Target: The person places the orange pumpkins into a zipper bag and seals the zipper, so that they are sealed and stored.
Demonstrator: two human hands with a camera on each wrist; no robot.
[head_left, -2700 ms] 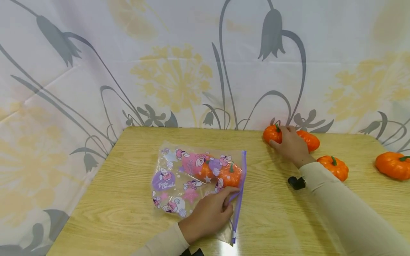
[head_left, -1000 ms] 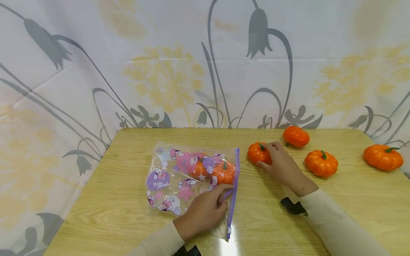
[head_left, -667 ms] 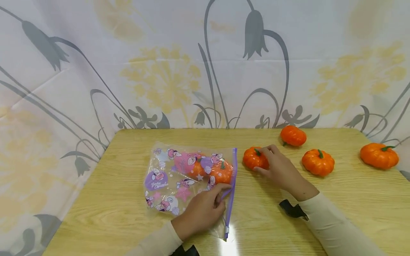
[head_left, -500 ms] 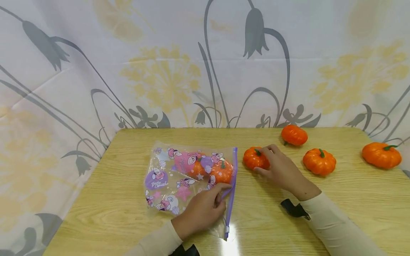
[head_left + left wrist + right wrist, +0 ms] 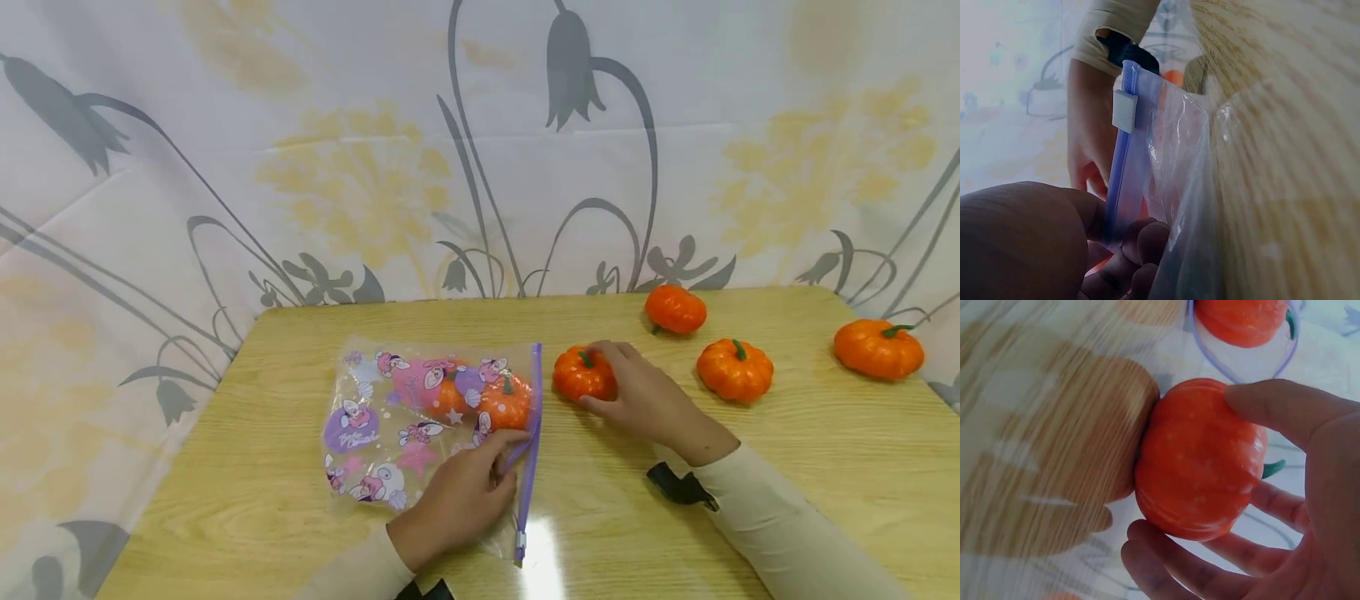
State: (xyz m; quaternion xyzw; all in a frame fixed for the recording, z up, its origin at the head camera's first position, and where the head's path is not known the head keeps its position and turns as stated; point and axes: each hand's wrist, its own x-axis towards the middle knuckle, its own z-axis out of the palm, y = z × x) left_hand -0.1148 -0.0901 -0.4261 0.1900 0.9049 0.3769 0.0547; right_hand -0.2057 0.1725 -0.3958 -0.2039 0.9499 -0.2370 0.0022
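Note:
My left hand point(image 5: 461, 496) pinches the purple zip edge of a clear printed zipper bag point(image 5: 375, 450) lying on the table. Inside the bag are orange pumpkins, one of them point(image 5: 504, 403) close to the opening. The white zip slider point(image 5: 1124, 111) sits at the near end of the purple strip. To the right of the bag's mouth, my right hand point(image 5: 645, 400) grips a small orange pumpkin point(image 5: 1200, 462) with a green stem, thumb on one side and fingers curled on the other. In the right wrist view the bag's mouth point(image 5: 1210, 357) gapes in a loop.
Three more pumpkins stand on the wooden table point(image 5: 247, 467): one at the back point(image 5: 675, 309), one right of my hand point(image 5: 735, 371), one at far right point(image 5: 879, 349). A patterned cloth point(image 5: 360, 167) hangs behind the table.
My right hand has brought its pumpkin from the back of the table leftward and nearer, close to the bag's opening. My left hand keeps its pinch on the zip edge. The head view has shifted slightly.

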